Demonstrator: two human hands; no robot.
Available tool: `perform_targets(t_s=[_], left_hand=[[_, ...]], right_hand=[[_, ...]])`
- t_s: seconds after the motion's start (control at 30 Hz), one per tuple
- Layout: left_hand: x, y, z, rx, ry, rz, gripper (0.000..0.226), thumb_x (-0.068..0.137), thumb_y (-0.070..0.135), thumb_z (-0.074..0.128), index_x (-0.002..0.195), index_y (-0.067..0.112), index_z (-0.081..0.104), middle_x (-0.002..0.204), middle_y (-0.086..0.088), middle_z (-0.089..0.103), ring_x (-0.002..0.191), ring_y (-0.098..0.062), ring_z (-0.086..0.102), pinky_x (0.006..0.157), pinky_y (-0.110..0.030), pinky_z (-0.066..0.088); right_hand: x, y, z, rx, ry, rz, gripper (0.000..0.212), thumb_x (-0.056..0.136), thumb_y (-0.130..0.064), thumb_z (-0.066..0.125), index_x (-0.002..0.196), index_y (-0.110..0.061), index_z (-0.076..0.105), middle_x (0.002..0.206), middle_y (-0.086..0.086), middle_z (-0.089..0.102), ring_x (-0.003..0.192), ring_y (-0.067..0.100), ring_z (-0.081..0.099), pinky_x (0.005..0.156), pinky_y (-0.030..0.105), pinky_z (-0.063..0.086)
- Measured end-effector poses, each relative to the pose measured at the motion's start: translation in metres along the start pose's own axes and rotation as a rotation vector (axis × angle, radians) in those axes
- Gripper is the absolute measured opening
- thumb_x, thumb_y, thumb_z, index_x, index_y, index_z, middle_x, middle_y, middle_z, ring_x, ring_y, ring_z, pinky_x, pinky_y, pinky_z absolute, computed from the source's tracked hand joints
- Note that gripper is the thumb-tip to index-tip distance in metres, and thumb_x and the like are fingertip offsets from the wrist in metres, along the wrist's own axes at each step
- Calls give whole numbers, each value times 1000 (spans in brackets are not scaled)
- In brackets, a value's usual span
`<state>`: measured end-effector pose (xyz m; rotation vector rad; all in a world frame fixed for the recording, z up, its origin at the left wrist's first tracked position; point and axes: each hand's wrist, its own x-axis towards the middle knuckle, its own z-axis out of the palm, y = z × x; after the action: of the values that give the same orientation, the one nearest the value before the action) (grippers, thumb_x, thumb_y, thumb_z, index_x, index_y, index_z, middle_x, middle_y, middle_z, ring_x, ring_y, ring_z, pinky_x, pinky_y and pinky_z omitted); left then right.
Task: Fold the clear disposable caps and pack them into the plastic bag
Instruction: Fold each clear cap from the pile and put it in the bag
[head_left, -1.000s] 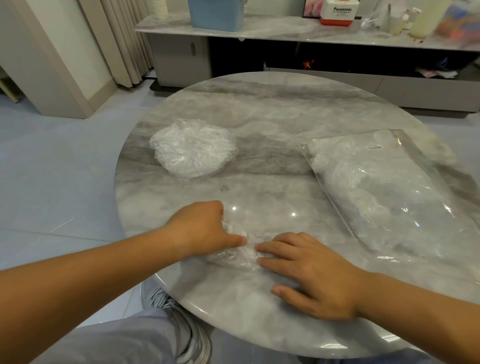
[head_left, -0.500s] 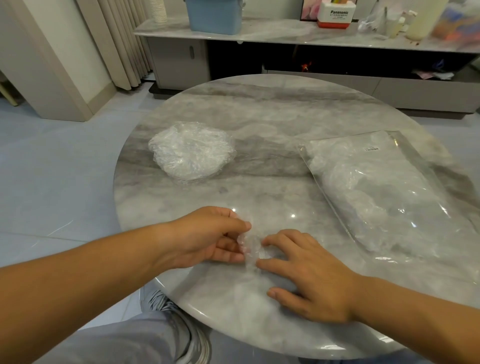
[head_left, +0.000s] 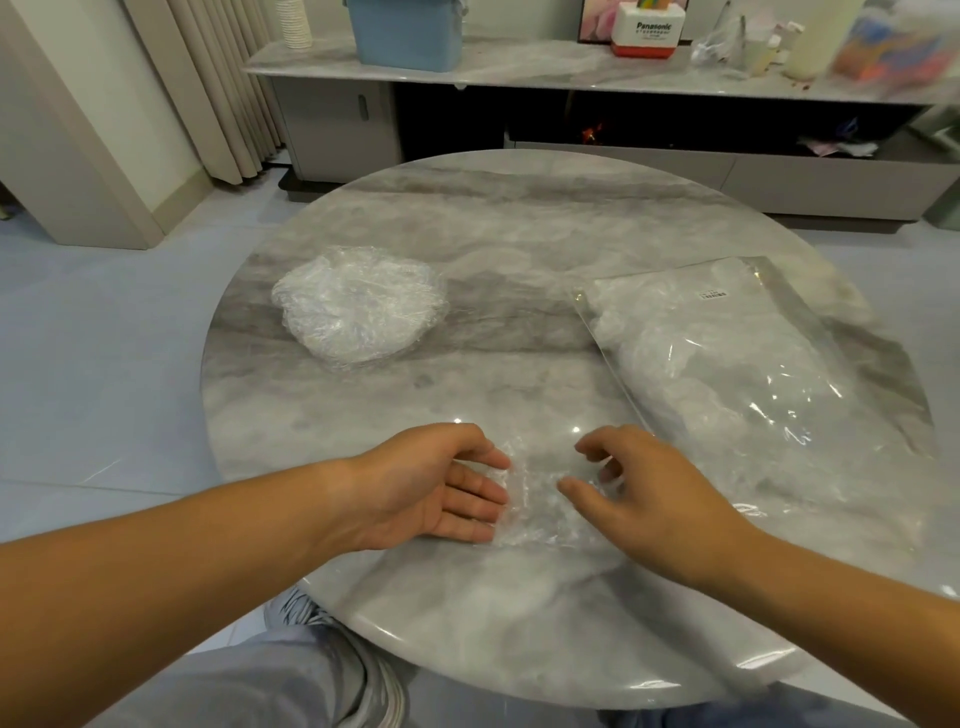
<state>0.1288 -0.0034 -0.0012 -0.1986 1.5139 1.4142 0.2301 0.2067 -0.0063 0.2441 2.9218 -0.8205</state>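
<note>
A small folded clear cap lies flat on the round marble table near its front edge. My left hand is at the cap's left edge, palm turned inward, fingers nearly straight and their tips touching the plastic. My right hand hovers over the cap's right side with loosely curled fingers, gripping nothing that I can see. A heap of loose clear caps sits at the table's left. The clear plastic bag lies at the right with crumpled caps inside.
A low marble-topped cabinet stands behind the table, carrying a blue bin and several small items. Curtains hang at the far left. My knees and a grey shoe are under the table's front edge.
My left hand has let go of its pinch on the cap and opened beside it. My right hand has lifted off the cap and its fingers have curled.
</note>
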Motion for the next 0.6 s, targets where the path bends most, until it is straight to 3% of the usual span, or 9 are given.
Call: perform_targets(t_s=[0.1,0.27,0.37,0.47,0.53,0.6], left_hand=[[0,1,6,17,3,14,36,97,27,52,121,5,67,109,-22,64,98,-31,68,87,-48,60],[-1,-1,4,2,-8,17,39,97,31,50,121,6,68,105,-20,60,94,-29,66,91,-53,58],[-4,0,3,-25,-37,9,43,97,35,50,123,7,68,105,-19,59,94,-29,65,94,-55,56],[-5,2,4,-45,-95,3,46,96,38,47,125,9,67,104,-19,60,96,-30,64,92,-53,54],[-5,2,6,-65,-125,-2,49,94,41,48,126,9,66,108,-20,61,99,-31,64,90,-52,54],[-4,0,8,-95,-148,-7,55,93,44,50,132,7,61,119,-21,63,108,-34,65,93,-53,55]], right_hand=[[10,-15,0,-69,-121,210,63,87,-60,65,136,-23,48,117,-5,58,97,11,59,76,24,43],[16,-18,-4,-76,-273,343,39,89,-51,68,92,-13,60,77,-1,64,69,15,59,64,31,49],[15,-21,-8,232,-272,390,35,90,-31,70,66,-14,51,60,3,53,53,17,49,54,28,42],[11,-27,-10,758,-225,437,30,96,-23,66,70,-11,55,57,6,58,48,16,54,49,24,45],[9,-31,-9,1039,-211,401,27,99,-26,61,79,-8,65,68,9,68,60,18,67,60,29,53],[10,-30,-4,1120,-175,321,33,101,-31,57,87,-5,72,83,11,74,77,23,72,74,36,57]])
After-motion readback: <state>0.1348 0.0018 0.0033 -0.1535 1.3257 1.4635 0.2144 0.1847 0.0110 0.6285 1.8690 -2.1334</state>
